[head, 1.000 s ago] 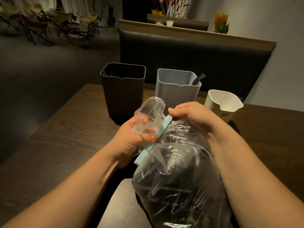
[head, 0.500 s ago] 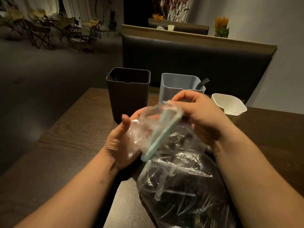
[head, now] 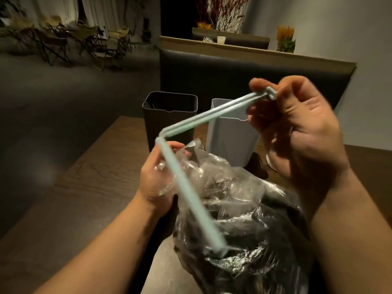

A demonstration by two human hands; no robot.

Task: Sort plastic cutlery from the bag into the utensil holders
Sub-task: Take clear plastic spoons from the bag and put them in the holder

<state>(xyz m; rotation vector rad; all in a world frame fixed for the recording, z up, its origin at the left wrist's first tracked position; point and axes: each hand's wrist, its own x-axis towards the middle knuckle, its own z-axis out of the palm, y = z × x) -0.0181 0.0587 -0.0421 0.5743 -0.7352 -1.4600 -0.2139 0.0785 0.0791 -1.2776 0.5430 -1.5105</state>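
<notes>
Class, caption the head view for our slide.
Right hand holds the opened bag clip; left hand grips the clear bag.

Dim warm light, motion blur, wide-angle edge distortion

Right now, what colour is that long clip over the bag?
The clip is pale blue-green, seen best in the head view.
</notes>
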